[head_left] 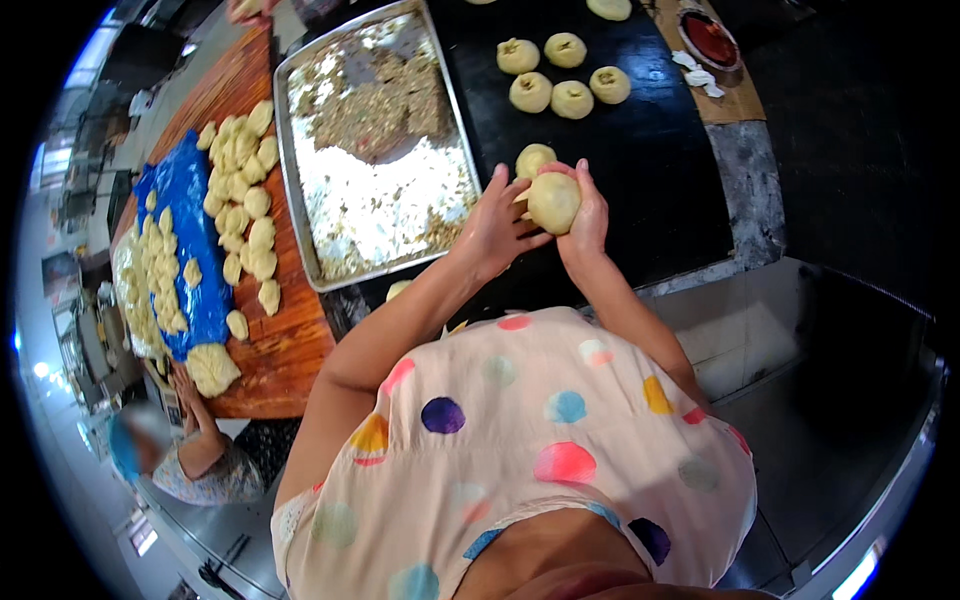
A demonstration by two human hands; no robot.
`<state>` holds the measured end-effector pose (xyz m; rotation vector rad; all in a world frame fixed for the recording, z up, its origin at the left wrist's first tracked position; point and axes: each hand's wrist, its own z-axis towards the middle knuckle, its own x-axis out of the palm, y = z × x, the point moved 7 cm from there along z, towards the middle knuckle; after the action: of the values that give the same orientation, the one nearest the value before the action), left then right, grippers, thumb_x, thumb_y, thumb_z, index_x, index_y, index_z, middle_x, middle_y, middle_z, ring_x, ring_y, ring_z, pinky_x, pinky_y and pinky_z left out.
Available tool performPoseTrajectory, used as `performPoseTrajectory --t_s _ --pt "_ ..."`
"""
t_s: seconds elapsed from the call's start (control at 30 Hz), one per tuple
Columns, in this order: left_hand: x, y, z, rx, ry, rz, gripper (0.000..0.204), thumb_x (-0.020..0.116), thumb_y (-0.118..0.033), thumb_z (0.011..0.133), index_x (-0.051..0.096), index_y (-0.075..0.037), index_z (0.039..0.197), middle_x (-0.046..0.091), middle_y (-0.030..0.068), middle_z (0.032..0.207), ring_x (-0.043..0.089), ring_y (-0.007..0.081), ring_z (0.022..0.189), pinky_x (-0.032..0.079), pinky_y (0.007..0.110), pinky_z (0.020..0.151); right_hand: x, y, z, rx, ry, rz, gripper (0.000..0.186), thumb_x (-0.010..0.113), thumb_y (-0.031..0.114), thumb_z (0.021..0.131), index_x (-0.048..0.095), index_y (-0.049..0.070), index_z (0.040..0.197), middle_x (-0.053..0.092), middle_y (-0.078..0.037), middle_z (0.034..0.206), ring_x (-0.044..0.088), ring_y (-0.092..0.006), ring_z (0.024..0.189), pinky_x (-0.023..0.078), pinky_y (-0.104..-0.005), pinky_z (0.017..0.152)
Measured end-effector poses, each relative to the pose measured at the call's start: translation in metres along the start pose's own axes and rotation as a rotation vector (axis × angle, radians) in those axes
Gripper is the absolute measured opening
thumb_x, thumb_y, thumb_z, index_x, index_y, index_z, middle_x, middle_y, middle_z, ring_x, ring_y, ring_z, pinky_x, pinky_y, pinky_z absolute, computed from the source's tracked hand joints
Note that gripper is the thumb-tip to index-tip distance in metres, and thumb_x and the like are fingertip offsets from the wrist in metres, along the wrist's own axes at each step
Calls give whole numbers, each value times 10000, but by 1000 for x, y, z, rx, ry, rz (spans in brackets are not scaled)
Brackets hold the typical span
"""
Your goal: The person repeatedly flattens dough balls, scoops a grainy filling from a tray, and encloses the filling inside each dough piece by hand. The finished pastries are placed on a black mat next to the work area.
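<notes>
A smooth, round ball of pale dough [554, 204] rests in my right hand [590, 218], whose fingers curl around its far and right sides. My left hand [492, 228] is just to its left, fingers spread, with the tips at the ball's edge; whether they press on it I cannot tell. Right behind my hands, another dough ball [535, 158] sits on the black work surface [640, 170]. Farther off, several filled dough balls [571, 99] stand in a group, some with a pinched opening on top that shows brown filling.
To the left lies a large metal tray [462, 130] with crumbly brown filling [375, 110]. Beyond it, a wooden table [290, 345] bears many dough pieces [240, 165] and a blue plastic sheet [200, 240]. A co-worker [205, 455] is at its near end. A red-filled bowl [708, 40] stands far right.
</notes>
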<state>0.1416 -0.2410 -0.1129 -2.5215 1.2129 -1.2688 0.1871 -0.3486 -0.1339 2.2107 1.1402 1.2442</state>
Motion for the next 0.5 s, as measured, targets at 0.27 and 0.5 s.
performPoseTrajectory --t_s 0.27,0.5 --pt "20 -26 44 92 -31 -79 648 410 -593 953 480 -72 1332 546 121 1288 529 263 1201 437 459 987 44 41 18 -157 120 -223 390 495 305 1003 681 -27 917 682 -100 959 642 -173 887 505 -315 829" --pt "22 -45 59 329 -226 55 532 510 -503 960 649 8 1015 630 73 926 596 134 850 480 274 794 64 44 -4 -884 116 -700 177 547 94 943 654 -34 883 663 -129 952 627 -223 901 482 -345 824"
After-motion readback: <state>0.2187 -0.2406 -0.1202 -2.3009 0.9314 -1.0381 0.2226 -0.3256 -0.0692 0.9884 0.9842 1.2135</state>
